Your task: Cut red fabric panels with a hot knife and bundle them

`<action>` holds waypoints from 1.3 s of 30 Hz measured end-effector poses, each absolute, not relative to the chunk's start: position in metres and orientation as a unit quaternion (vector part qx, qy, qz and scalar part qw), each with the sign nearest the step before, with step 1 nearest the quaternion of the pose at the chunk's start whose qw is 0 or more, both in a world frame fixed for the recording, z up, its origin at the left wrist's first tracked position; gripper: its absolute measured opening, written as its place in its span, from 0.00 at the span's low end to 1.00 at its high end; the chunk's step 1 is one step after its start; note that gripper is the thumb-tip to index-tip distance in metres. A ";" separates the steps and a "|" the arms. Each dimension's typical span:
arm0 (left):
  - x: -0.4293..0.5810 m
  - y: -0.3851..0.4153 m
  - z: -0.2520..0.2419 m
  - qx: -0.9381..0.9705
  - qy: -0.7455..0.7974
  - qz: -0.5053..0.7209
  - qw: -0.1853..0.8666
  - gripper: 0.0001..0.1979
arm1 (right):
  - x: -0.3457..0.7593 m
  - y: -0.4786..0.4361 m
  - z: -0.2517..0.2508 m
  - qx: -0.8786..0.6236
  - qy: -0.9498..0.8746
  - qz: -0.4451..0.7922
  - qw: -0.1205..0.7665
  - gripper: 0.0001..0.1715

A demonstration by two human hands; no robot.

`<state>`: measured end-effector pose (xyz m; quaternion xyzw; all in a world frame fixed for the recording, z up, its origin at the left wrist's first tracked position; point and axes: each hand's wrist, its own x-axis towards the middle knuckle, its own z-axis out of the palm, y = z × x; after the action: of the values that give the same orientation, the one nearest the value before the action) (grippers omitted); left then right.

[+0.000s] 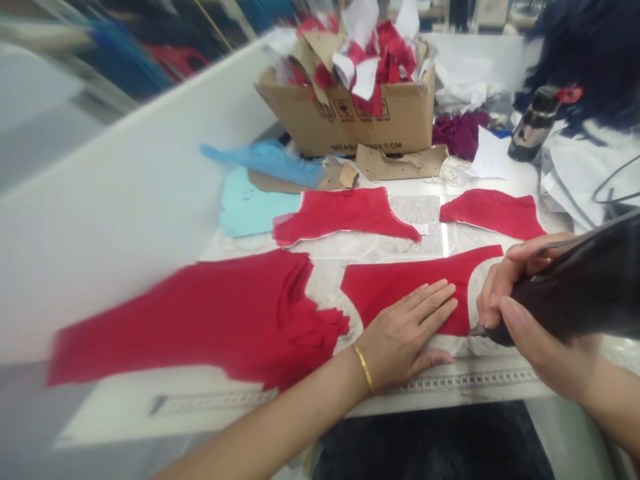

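Left hand (pixel 405 333) open, flat, pressing red panel (pixel 400 297) just above ruler (pixel 465 381). Right hand (pixel 530 313) clenched on dark tool (pixel 565 293), tip at panel edge. Panel looks thin, soft, light, prone to shifting; pin under flat palm, no pinching.

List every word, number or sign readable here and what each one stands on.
"MEAS", then a blurred stretch, then "X 5 CM": printed on the front of the cardboard box.
Handling symbols on the same box: small printed signs, too small to read.
Ruler along the table edge: tick marks show, its numbers too blurred to read.
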<state>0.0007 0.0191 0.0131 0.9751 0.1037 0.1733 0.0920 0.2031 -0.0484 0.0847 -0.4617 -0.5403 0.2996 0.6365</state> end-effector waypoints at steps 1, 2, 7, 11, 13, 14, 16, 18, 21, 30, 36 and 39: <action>0.001 0.019 0.013 0.975 0.104 0.176 0.090 0.33 | 0.203 -0.048 0.085 -0.456 -0.541 0.310 0.635 0.20; 0.001 0.019 0.014 0.975 0.104 0.177 0.089 0.34 | 0.203 -0.048 0.085 -0.447 -0.542 0.326 0.633 0.19; 0.000 0.019 0.018 0.975 0.103 0.174 0.086 0.32 | 0.204 -0.047 0.084 -0.434 -0.539 0.338 0.638 0.13; -0.015 0.021 0.027 0.971 0.134 0.189 0.061 0.22 | 0.206 -0.047 0.084 -0.440 -0.525 0.321 0.653 0.15; -0.029 0.022 0.030 0.968 0.159 0.190 0.046 0.27 | 0.205 -0.047 0.087 -0.439 -0.522 0.314 0.660 0.17; -0.036 0.023 0.031 0.966 0.170 0.189 0.038 0.31 | 0.204 -0.047 0.088 -0.441 -0.518 0.313 0.663 0.17; -0.050 0.023 0.031 0.964 0.188 0.185 0.020 0.36 | 0.200 -0.047 0.090 -0.445 -0.506 0.317 0.667 0.17; -0.061 0.022 0.030 0.961 0.201 0.189 0.003 0.36 | 0.195 -0.047 0.089 -0.447 -0.499 0.326 0.667 0.16; -0.071 0.019 0.026 0.955 0.208 0.210 -0.013 0.33 | 0.183 -0.043 0.084 -0.431 -0.518 0.338 0.657 0.17; -0.076 0.016 0.009 0.941 0.233 0.244 -0.022 0.26 | 0.119 -0.020 0.075 -0.389 -0.556 0.307 0.667 0.17; -0.071 0.016 0.003 0.936 0.226 0.269 -0.023 0.23 | 0.102 -0.012 0.073 -0.403 -0.576 0.267 0.660 0.15; -0.071 0.015 0.006 0.933 0.230 0.275 -0.018 0.23 | 0.099 -0.010 0.074 -0.404 -0.581 0.256 0.659 0.13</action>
<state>-0.0709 0.0155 0.0060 0.9334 0.2297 0.2751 -0.0184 0.0992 -0.0097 0.0745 -0.4036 -0.5807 0.2564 0.6589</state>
